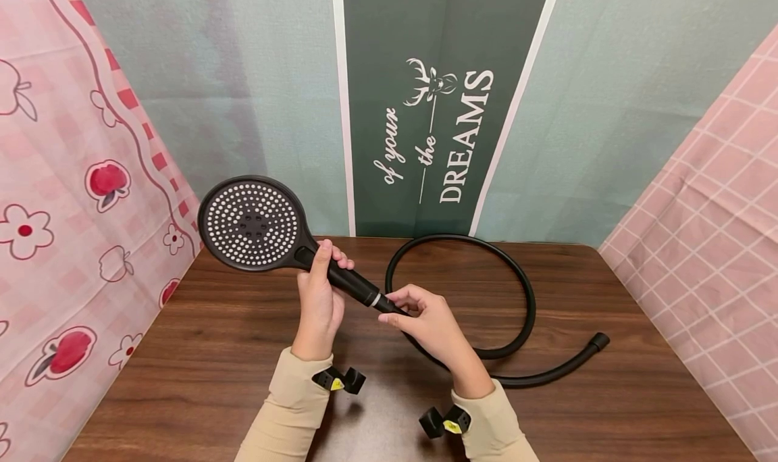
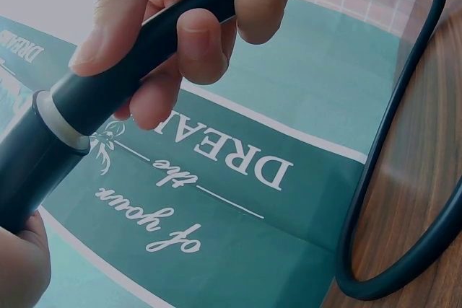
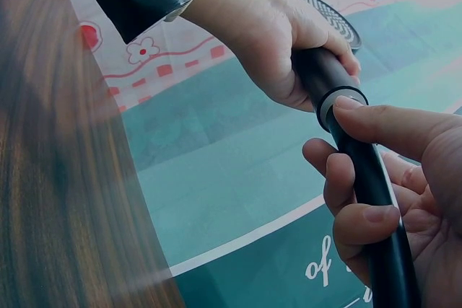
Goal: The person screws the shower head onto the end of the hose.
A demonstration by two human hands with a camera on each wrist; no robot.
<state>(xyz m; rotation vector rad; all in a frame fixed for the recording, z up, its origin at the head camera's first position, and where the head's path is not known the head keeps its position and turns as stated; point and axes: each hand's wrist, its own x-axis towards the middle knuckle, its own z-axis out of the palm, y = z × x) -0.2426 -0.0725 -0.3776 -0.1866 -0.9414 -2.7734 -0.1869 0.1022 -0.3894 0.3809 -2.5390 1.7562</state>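
A black shower head with a round face of pale nozzles is held up over the table, tilted, its handle running down to the right. My left hand grips the handle, thumb on top just below the head. At the handle's lower end, my right hand holds the end of the black shower hose between thumb and fingers. A pale ring shows where hose end and handle meet. In the right wrist view, the thumb lies right at that ring.
The hose loops over the brown wooden table, its free end lying at the right. Behind stands a green cloth with printed lettering. Pink patterned cloths hang at the left and right. Each sleeve carries a small black wrist camera.
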